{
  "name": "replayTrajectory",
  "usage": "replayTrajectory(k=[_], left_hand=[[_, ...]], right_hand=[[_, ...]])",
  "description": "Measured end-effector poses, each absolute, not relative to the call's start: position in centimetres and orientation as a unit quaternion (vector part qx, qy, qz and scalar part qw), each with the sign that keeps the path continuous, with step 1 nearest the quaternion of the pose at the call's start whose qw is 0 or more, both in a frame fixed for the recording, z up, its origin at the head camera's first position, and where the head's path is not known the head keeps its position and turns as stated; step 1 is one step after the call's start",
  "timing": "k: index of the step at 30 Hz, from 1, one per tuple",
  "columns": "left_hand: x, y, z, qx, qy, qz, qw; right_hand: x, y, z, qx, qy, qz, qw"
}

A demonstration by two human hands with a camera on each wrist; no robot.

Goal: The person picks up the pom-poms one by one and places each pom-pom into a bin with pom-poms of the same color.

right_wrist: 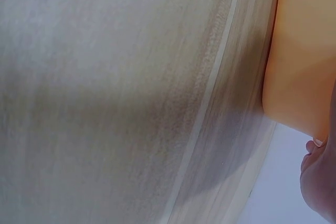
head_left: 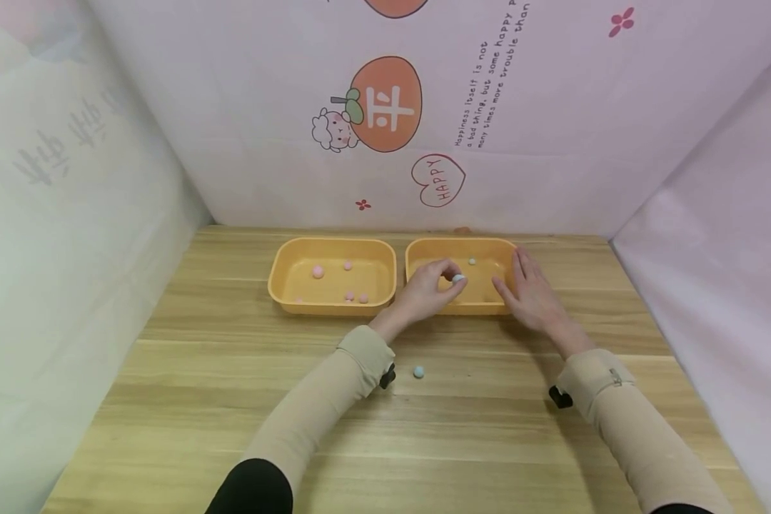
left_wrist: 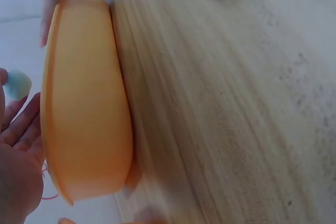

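Over the right-hand yellow tray [head_left: 462,309], my left hand [head_left: 424,291] pinches a light blue ball [head_left: 459,278] between thumb and finger. The same ball [left_wrist: 18,84] shows above the tray's rim in the left wrist view. My right hand [head_left: 535,296] rests at that tray's right end, its fingers straight along the outside and the thumb over the front rim. A small greenish ball [head_left: 472,261] lies inside this tray near the back; part of the inside is hidden by my left hand. Another light blue ball [head_left: 419,372] lies on the table in front.
A second yellow tray [head_left: 334,309] stands just to the left, with several pink balls [head_left: 318,272] in it. Both trays sit near the back of the wooden table [head_left: 462,442], before a white printed backdrop [head_left: 263,107]. Pale sheets hang on both sides.
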State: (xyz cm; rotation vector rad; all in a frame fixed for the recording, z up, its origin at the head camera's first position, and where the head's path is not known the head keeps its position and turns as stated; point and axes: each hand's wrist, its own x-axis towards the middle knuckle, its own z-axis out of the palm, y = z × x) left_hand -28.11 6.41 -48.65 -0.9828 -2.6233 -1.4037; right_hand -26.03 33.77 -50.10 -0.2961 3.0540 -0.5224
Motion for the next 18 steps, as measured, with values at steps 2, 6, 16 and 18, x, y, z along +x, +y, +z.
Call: replayTrajectory(k=[2, 6, 16, 18], left_hand=[[-28.2, 6.4, -48.9, -0.305, -0.844, -0.441, 0.008], [-28.2, 6.1, -49.1, -0.289, -0.848, -0.444, 0.014], [-27.7, 4.5, -48.6, -0.278, -0.837, -0.471, 0.028], [-27.4, 4.0, -48.5, -0.278, -0.832, -0.480, 0.025]], right_hand=[[-26.0, 33.8, -50.3, -0.096, 0.981, -0.168, 0.016], [-26.0, 33.7, -50.4, -0.098, 0.981, -0.168, 0.018], [-26.1, 33.8, -50.2, -0.101, 0.979, -0.175, 0.022], [-26.1, 33.9, -50.1, -0.101, 0.979, -0.173, 0.022]])
